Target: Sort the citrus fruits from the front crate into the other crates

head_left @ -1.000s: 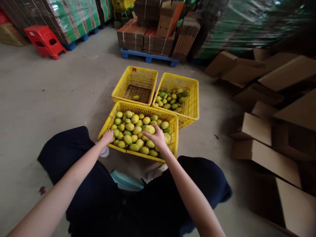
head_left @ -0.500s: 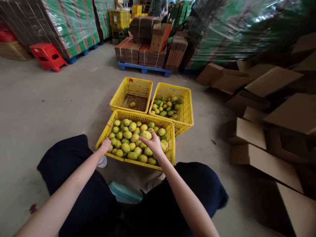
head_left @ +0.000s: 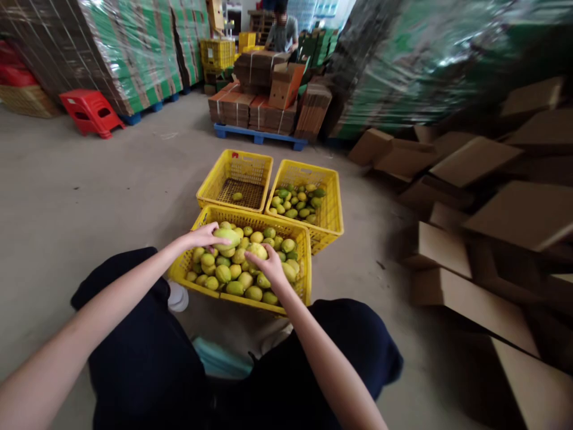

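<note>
Front crate point(head_left: 306, 269) before you, fruit heap point(head_left: 222, 274) inside; left hand point(head_left: 203, 236) pinches green-yellow fruit point(head_left: 227, 237) above heap; right hand point(head_left: 271, 267) pinches yellow fruit point(head_left: 257, 251), whether clear of heap you cannot tell; step looks like lifting one each; next move calls for steady grips; heap's lower layers, some fingertips hidden.

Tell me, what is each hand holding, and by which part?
The left hand holds a greenish fruit by its left end; the right hand holds a yellow fruit by its right and near sides.
</note>
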{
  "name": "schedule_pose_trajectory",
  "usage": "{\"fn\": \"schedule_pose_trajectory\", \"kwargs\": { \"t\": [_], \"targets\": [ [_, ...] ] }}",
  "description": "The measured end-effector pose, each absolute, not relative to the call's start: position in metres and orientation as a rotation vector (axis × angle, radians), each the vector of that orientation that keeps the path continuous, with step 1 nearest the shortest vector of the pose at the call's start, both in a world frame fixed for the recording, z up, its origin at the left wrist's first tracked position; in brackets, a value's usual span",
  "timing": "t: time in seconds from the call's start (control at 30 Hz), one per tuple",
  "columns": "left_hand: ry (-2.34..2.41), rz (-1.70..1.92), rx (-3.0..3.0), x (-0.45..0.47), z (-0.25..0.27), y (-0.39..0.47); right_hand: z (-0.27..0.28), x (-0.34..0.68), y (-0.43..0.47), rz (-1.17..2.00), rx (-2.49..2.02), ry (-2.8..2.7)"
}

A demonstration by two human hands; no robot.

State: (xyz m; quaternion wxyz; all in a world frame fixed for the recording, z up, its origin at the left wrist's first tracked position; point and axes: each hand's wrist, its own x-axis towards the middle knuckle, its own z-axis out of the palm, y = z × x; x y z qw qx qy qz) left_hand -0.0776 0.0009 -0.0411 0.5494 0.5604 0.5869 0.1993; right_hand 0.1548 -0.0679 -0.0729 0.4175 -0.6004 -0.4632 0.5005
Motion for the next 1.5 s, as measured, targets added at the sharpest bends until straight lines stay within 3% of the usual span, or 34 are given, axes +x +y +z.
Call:
{"fn": "schedule_pose_trajectory", "kwargs": {
  "t": [0.13,0.3,0.53,0.73,0.93,1.3,1.5],
  "targets": [
    [1.133,0.595,1.14,-0.054,-0.01,-0.012,-0.058,0.154,-0.074,1.22,-1.398,-1.241],
    [0.914,0.652,1.124,-0.026,-0.009,-0.026,-0.043,0.167,-0.079,1.147,-1.296,-1.167],
    [1.135,1.046,1.842,0.005,-0.012,-0.029,-0.032,0.188,-0.075,0.949,-1.382,-1.119],
    [1.126,1.162,1.918,-0.003,-0.01,-0.039,-0.021,0.182,-0.069,0.927,-1.18,-1.226],
    [1.081,1.126,1.629,-0.007,-0.011,-0.031,-0.022,0.174,-0.067,1.023,-1.161,-1.143],
    [0.713,0.92,0.558,0.0,-0.002,-0.025,-0.034,0.173,-0.053,1.34,-1.159,-0.608],
    [0.825,0.909,0.263,-0.003,-0.005,-0.019,-0.032,0.173,-0.052,1.558,-1.156,-0.449]
  ]
}}
